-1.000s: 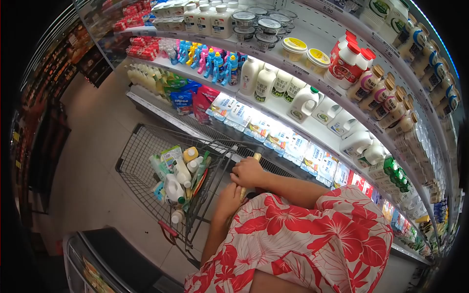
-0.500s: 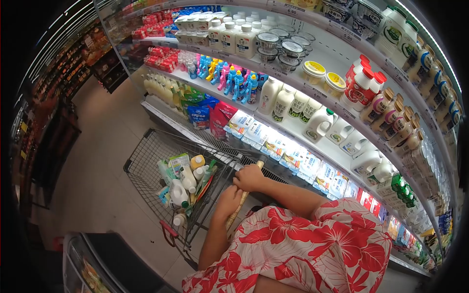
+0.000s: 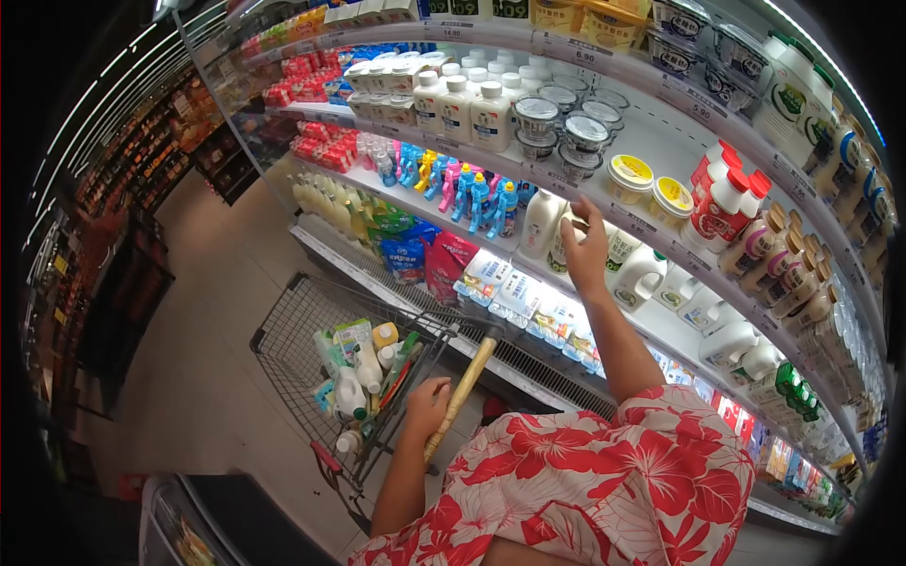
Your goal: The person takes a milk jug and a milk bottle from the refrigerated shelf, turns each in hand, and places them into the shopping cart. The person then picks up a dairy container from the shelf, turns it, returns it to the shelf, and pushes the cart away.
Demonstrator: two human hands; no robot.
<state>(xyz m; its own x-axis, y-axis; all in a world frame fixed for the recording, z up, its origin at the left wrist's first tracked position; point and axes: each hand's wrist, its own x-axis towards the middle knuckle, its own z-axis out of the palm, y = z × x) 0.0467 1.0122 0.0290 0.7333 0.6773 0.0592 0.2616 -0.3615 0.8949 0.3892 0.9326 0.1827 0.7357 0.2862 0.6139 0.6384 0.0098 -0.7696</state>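
Head view: at 2 o'clock, the right hand (image 3: 587, 247) reaches among white bottles (image 3: 541, 226), thumb and fingers parted and apparently holding nothing; whether it touches a bottle is unclear. At 6 o'clock, the left hand (image 3: 427, 407) is loosely curled beside the cart's handle (image 3: 468, 382); its grip cannot be told. The loaded cart (image 3: 258, 341) stands at 8 o'clock. Fingertips near the upper shelf's edge (image 3: 557, 182) could bump it, and the closely packed bottles might topple if nudged.
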